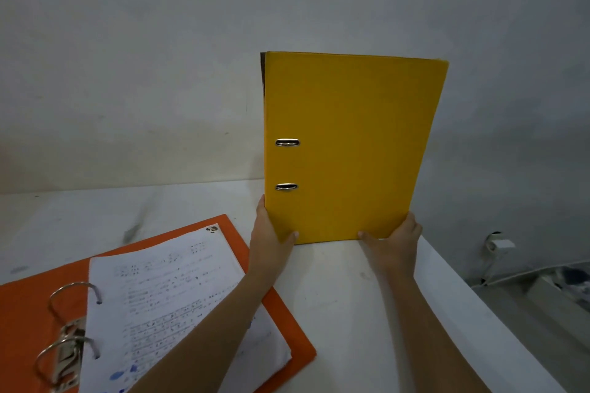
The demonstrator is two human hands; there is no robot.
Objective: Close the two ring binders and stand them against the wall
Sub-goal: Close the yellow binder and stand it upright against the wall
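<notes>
A closed yellow ring binder (351,147) stands upright on the white table (344,290), its top close to the grey wall (159,57). My left hand (269,233) grips its lower left corner and my right hand (394,241) grips its lower right corner. An orange ring binder (233,233) lies open and flat at the lower left. Its metal rings (68,322) are open, and a stack of printed sheets (172,293) rests on its right half. My left forearm crosses over those sheets.
The table's right edge (472,306) runs diagonally down to the right. Beyond it, lower down, are a wall socket with a white plug (499,244), a cable and some blurred items on the floor. Bare tabletop lies between the two binders and along the wall to the left.
</notes>
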